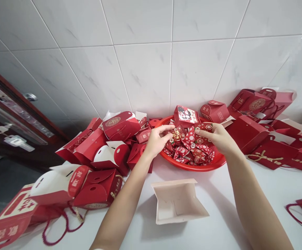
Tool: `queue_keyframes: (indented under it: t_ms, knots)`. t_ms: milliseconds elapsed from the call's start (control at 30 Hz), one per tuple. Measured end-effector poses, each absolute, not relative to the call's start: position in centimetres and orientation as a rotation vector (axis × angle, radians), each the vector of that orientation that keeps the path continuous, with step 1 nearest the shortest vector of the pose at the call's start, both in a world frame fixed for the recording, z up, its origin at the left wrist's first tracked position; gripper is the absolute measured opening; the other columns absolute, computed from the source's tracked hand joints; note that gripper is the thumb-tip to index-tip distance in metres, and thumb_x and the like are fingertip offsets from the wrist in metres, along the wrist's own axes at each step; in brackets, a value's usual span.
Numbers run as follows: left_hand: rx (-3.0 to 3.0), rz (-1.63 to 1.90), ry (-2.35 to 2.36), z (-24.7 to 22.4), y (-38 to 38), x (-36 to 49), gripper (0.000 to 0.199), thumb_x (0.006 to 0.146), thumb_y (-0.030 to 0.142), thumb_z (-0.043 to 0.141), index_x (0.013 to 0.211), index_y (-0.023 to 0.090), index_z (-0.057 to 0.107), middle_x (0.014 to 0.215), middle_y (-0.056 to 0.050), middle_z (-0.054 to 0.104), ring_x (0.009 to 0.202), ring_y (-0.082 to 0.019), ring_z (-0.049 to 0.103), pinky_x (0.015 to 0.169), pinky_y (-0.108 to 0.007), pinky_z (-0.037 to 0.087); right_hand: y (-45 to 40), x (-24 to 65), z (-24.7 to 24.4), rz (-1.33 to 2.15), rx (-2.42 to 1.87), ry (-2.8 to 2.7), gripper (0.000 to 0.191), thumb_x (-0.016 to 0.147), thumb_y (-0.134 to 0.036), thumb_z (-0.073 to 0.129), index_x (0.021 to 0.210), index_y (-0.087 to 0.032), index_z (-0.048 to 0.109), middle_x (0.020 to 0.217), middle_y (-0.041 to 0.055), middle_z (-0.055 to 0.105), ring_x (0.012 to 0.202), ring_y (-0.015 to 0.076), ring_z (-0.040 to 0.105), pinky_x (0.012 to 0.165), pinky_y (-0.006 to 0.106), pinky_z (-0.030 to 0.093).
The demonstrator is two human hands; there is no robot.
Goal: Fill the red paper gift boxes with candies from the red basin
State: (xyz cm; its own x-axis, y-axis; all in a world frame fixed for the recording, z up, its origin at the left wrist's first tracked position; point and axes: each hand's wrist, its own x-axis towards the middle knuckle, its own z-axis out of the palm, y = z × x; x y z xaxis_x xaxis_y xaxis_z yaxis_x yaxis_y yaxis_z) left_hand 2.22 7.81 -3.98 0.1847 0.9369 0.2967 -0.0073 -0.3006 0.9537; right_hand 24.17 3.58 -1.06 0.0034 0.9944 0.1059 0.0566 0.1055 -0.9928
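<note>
A round red plastic basket holds a heap of red wrapped candies with white and gold patterns. My left hand reaches over its left side, with thumb and fingers closing on a wrapped candy with gold characters. Over the right side, my right hand pinches a red flower-patterned candy packet between thumb and fingers. A small red box with a picture rests at the back of the basket. In front, between my forearms, stands an open paper box with its pale inside showing.
Red gift boxes crowd the left side, several with lids up and cord handles. More red boxes and bags stand on the right. A tiled wall rises behind the white table. Keys hang at a dark door on the left.
</note>
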Motion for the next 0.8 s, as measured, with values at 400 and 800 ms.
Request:
queue_keyframes:
  t_ms: [400, 800]
  knots:
    - [1.683, 1.293, 0.832, 0.9, 4.3, -1.8, 0.03, 0.078, 0.027, 0.077, 0.106, 0.018, 0.078, 0.103, -0.007, 0.078, 0.09, -0.02, 0.071, 0.078, -0.03, 0.06, 1.8, 24.9, 0.9, 1.146, -1.074, -1.317, 0.033, 0.062, -0.046, 0.092, 0.074, -0.02, 0.076, 0.073, 0.0064, 0.077, 0.064, 0.0227, 0.071, 0.061, 0.034, 0.06]
    - [2.395, 0.713, 0.515, 5.3, -2.5, -3.8, 0.015, 0.09, 0.008, 0.067, 0.096, 0.016, 0.079, 0.084, -0.003, 0.074, 0.073, -0.011, 0.067, 0.068, -0.02, 0.052, -1.7, 24.0, 3.0, 1.279, -0.989, -1.537, 0.018, 0.074, -0.03, 0.087, 0.08, -0.018, 0.076, 0.077, 0.003, 0.075, 0.069, 0.0171, 0.068, 0.064, 0.027, 0.058]
